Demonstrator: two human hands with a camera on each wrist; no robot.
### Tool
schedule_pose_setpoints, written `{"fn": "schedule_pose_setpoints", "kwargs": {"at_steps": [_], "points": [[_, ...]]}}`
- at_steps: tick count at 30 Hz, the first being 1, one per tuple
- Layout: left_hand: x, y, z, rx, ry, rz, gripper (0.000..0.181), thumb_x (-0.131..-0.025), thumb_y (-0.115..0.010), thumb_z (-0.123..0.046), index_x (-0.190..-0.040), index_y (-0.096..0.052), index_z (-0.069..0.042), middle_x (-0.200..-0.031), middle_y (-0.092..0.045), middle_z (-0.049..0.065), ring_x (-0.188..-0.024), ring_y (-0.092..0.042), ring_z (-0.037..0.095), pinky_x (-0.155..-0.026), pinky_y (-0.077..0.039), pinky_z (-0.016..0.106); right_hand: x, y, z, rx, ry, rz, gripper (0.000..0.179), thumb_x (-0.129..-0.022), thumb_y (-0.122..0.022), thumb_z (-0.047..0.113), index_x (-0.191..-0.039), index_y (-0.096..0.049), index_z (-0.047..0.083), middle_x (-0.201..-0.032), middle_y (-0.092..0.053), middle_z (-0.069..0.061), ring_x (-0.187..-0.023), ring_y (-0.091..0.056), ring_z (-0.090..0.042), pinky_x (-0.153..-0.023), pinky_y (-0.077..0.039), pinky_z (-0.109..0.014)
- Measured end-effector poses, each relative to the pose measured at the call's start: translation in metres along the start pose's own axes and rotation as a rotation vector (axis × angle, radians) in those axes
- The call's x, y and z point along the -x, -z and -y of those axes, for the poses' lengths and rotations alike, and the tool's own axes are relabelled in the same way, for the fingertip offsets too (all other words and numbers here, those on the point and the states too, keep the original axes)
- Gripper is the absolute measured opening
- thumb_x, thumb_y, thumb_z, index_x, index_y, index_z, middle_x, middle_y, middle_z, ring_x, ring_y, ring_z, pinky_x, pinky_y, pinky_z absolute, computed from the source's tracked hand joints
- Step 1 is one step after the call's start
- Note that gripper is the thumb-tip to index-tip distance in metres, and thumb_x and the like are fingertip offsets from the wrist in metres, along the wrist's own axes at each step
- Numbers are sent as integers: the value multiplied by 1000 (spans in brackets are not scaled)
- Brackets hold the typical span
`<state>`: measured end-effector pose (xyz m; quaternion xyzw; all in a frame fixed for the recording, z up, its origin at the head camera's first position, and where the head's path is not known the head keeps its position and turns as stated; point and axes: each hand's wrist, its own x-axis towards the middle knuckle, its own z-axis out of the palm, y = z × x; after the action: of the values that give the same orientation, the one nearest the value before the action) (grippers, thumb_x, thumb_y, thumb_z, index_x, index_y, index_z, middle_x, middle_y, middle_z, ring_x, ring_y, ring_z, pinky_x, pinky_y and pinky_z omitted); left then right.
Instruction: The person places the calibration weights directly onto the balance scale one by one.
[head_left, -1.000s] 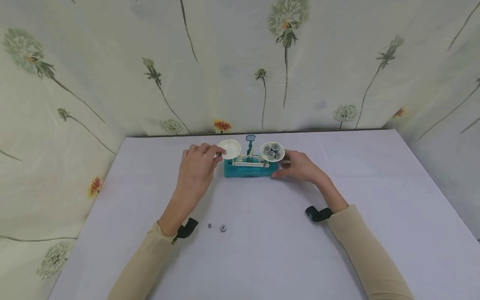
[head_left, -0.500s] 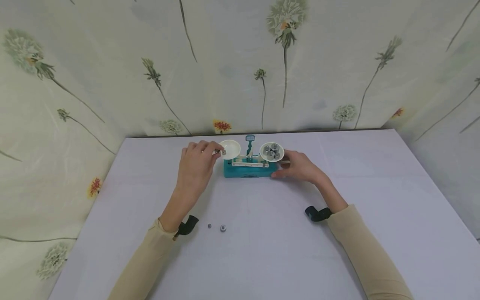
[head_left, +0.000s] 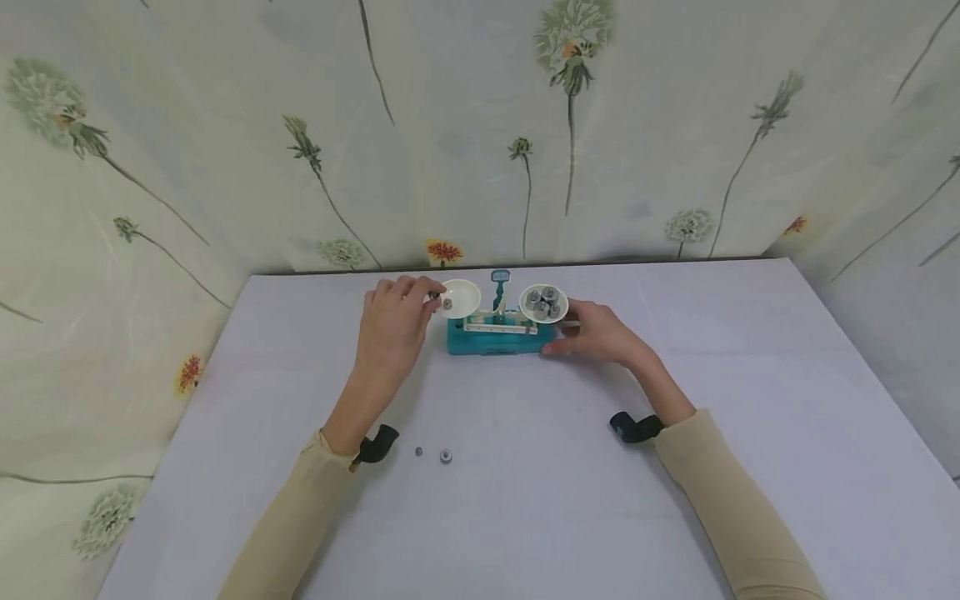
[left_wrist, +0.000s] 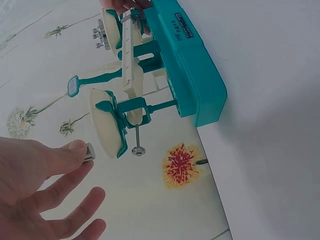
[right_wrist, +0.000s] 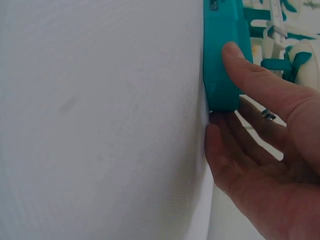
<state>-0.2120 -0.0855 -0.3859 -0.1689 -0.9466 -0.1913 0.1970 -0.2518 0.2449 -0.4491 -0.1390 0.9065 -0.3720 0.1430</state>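
Observation:
A teal balance scale with two cream pans stands near the table's far edge. My left hand pinches a small metal weight between thumb and index finger, just beside the left pan; its other fingers are spread and bent. One small weight shows inside that pan. Several larger silvery weights sit grouped in the right pan. At the right end of the base, my right hand holds it, thumb on the front face and fingers round the end.
Two loose weights lie on the white tabletop: a tiny one and a bigger one, right of the left wrist. A dandelion-print cloth rises behind the table's far edge.
My left hand has lifted slightly and shifted away with its pinched weight, leaving the small weight in the left pan more visible. The right hand stays on the base.

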Motion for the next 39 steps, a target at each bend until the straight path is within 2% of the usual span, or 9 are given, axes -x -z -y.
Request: {"fn": "schedule_pose_setpoints", "kwargs": {"at_steps": [10, 22, 33, 39], "points": [[-5, -4, 1, -14, 6, -6, 21, -104, -72, -18, -124, -75, -14, -126, -79, 11, -114, -68, 38, -98, -56, 52, 2, 2, 2, -4, 3, -5, 87, -88, -91, 24, -160, -46, 2, -160, -56, -23, -144, -60, -45, -119, -51, -55], [-13, -8, -2, -11, 11, 17, 19, -106, -68, -19, -123, -75, -13, -127, -79, 11, -118, -67, 40, -99, -55, 53, 2, 2, 1, -15, 8, -5, 86, -88, -91, 23, -159, -47, 2, -159, -57, -23, -143, -60, -45, -119, -51, -56], [-17, -14, -3, -22, -21, -1, 19, -105, -69, -19, -122, -77, -13, -126, -80, 10, -117, -66, 38, -99, -54, 52, 4, 2, 0, -12, 5, -9, 86, -88, -91, 23, -160, -47, 3, -160, -56, -23, -144, -60, -46, -120, -51, -58], [-16, -16, -2, -23, -13, -8, 19, -105, -69, -18, -121, -77, -13, -124, -81, 10, -117, -66, 37, -97, -54, 52, 3, 0, 1, -17, 4, -4, 86, -89, -90, 24, -160, -47, 4, -160, -56, -23, -144, -59, -46, -120, -50, -58]]}}
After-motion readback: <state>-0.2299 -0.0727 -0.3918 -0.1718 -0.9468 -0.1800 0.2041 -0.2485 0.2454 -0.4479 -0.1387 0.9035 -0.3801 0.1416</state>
